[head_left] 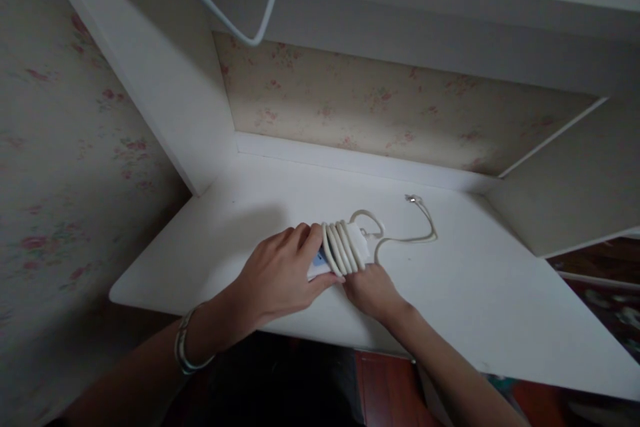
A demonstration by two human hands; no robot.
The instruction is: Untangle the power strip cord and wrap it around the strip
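Observation:
A white charger block [361,239] lies on a white desk [490,293], with several turns of white cable [341,248] wound around it. My left hand [280,277] grips the block's left end, fingers over the top and thumb underneath. My right hand [373,290] presses against its near right side, fingers tucked under the coils. The loose end of the cable runs right in a loop to a small metal plug [413,199] lying on the desk.
White side panels [165,80] and a shelf overhead box in the desk. Floral wallpaper [380,107] covers the back wall. A thin white cord [260,30] hangs from the upper shelf. A bracelet [184,347] circles my left wrist.

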